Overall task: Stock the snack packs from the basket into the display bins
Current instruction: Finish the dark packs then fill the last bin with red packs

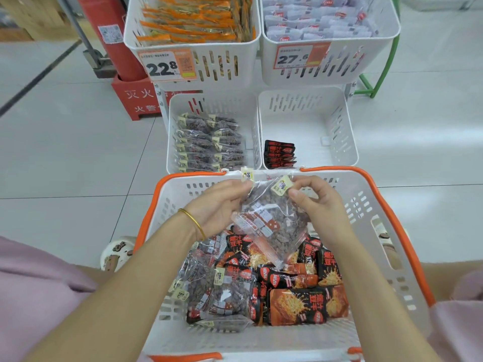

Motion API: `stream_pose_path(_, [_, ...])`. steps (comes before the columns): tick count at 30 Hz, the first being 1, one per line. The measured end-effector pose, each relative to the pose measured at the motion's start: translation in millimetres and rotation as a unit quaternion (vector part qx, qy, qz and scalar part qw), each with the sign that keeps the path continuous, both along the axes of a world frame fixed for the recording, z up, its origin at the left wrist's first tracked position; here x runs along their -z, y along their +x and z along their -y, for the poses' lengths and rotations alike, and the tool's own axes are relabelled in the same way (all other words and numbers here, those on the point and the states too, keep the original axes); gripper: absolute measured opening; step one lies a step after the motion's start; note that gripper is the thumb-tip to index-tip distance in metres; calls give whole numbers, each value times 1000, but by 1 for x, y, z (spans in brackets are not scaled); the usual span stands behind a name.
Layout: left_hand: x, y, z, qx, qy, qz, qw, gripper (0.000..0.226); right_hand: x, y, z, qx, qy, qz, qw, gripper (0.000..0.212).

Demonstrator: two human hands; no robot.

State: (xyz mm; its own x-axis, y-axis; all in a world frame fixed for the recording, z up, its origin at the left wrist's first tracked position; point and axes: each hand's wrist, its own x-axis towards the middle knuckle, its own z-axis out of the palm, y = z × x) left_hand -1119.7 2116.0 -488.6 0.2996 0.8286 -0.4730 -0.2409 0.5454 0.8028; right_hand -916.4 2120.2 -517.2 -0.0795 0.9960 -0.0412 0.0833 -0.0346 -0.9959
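Above the white basket with orange handles (371, 205) I hold clear packs of dark snacks (271, 220). My left hand (222, 205) pinches the top left corner, my right hand (316, 202) pinches the top right corner by a yellow label. In the basket lie more clear packs (217, 291) at left and black-and-orange packs (298, 304) at right. The lower left display bin (209, 105) holds rows of the same clear packs (209, 142). The lower right bin (337, 131) holds a few black-and-orange packs (279, 154) at its left side.
Two upper bins hold orange packs (193, 24) and pale packs (318, 22), with price tags 22.8 (167, 65) and 27.6 (300, 56). A red fire extinguisher and its stand (122, 61) are left of the rack. White tiled floor surrounds it.
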Motion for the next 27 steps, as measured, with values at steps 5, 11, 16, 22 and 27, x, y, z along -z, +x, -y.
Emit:
stream_pose_path(5, [11,9,2,66,40,-120,990,116,2,-7,-2,38,53,26,998,24])
stream_pose_path(11, [15,8,2,112,134,-263,949,97,-10,-7,-7,-11,104,90,990,21])
stream_pose_path(16, [10,1,-3,123,140,-285,940,84,-28,-2,-22,-161,34,167,972,85])
stream_pose_path(22, [7,-12,-25,119,177,-368,905,92,-31,-26,-52,-255,13,291,922,96])
stream_pose_path(27, [5,-36,-67,92,218,-411,880,89,-38,-50,-93,-249,29,269,930,63])
